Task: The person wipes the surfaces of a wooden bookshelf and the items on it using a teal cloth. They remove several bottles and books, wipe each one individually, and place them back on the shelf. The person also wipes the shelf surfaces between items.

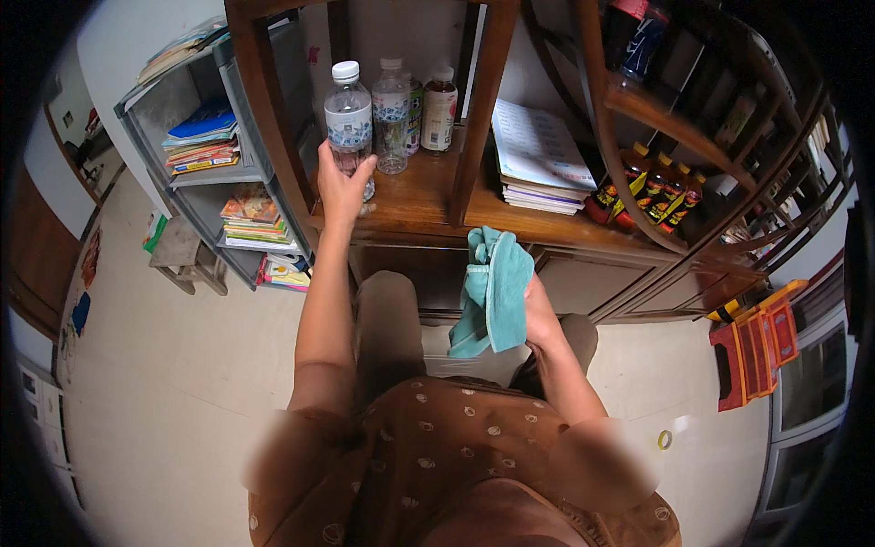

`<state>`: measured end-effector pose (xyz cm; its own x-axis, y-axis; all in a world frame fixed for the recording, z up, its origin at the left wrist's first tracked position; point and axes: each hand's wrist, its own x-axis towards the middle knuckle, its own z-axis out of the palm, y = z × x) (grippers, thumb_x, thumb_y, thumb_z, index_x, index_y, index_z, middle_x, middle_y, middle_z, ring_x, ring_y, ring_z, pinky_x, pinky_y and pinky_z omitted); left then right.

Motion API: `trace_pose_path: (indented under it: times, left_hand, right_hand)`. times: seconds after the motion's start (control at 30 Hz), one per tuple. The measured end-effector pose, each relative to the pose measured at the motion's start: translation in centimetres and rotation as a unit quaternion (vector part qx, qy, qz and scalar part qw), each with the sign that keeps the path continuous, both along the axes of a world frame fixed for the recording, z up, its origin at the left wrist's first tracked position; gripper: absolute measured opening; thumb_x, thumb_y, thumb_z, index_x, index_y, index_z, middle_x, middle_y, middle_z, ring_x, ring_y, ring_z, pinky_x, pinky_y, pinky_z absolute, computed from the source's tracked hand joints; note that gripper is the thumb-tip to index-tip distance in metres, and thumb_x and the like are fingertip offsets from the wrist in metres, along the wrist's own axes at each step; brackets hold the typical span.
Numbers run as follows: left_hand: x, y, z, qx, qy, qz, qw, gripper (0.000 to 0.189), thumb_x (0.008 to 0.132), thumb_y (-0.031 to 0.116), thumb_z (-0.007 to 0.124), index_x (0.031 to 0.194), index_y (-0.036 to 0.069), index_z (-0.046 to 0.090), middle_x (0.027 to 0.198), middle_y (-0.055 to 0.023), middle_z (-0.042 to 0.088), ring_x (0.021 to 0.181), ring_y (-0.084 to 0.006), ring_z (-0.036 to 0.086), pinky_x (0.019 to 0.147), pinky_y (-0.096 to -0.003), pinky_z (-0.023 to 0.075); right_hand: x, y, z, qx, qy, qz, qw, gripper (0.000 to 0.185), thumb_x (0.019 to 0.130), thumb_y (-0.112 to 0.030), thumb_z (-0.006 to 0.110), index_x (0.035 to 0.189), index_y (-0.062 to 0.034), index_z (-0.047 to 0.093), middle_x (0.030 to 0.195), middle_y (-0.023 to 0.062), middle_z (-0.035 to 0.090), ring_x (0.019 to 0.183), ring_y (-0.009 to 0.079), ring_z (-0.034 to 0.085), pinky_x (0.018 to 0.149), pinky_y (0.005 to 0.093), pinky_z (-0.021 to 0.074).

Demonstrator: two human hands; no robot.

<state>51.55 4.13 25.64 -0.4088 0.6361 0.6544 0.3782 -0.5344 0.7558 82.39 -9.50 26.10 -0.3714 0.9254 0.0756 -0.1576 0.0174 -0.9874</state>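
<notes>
My left hand (346, 179) is wrapped around the lower part of a clear plastic bottle (348, 124) with a white cap, upright at the left of the wooden cabinet shelf (417, 198). Just right of it stand another clear plastic bottle (392, 116), a partly hidden bottle with a green and purple label (414, 116), and a dark bottle with a pale label (439, 113). In front of the shelf edge, my right hand (541, 311) holds a bunched teal cloth (507, 294), which hides most of its fingers.
A stack of papers or booklets (543, 154) and several dark drink bottles with yellow caps (660, 181) occupy the shelf's right part. A grey rack (225, 116) with books stands left, beside a wooden stool (179, 249). At right are an orange plastic chair (759, 345) and a tape roll (665, 439).
</notes>
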Motion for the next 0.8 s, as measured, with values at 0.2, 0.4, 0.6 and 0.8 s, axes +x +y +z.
trace_pose_path:
  times: [0.2,0.4,0.6,0.8]
  left_hand:
    - [6.1,-7.1,1.6,0.054,-0.118,-0.231,0.964,0.047,0.09,0.02,0.069,0.123,0.0,0.043,0.109,-0.0089,0.061,0.094,-0.0129,0.06,0.084,-0.0293,0.0493]
    - [12.4,-10.3,1.4,-0.013,-0.139,-0.312,0.94,0.056,0.096,0.032,0.065,0.131,-0.001,0.037,0.104,-0.0076,0.065,0.092,-0.0123,0.063,0.082,-0.0273,0.0502]
    - [14.4,-13.1,0.8,-0.06,-0.003,-0.356,0.933,0.068,0.093,0.046,0.063,0.133,-0.002,0.038,0.114,-0.013,0.064,0.103,-0.018,0.062,0.091,-0.0353,0.0475]
    - [14.6,-13.3,-2.5,-0.193,-0.269,-0.67,0.665,0.074,0.092,0.047,0.064,0.14,-0.003,0.036,0.12,-0.0153,0.061,0.103,-0.0256,0.064,0.093,-0.037,0.0501]
  right_hand:
    - [-1.7,1.0,1.6,0.059,0.089,-0.006,0.994,0.065,0.094,-0.012,0.064,0.151,-0.0073,0.032,0.145,0.0079,0.046,0.127,0.0179,0.05,0.105,0.0356,0.043]
    - [-4.0,0.0,4.3,0.312,-0.017,-0.174,0.934,0.061,0.091,-0.013,0.066,0.145,-0.0027,0.038,0.129,0.0086,0.055,0.115,0.0205,0.056,0.1,0.0335,0.0442]
    - [-1.7,-0.3,3.7,0.313,0.008,-0.19,0.93,0.046,0.081,-0.016,0.073,0.12,0.0021,0.056,0.119,0.0143,0.061,0.107,0.0215,0.059,0.092,0.0374,0.0479]
    - [2.0,1.5,3.9,0.109,0.267,-0.052,0.956,0.059,0.092,-0.02,0.068,0.141,0.0011,0.043,0.131,0.0109,0.055,0.116,0.0193,0.056,0.1,0.0342,0.0451]
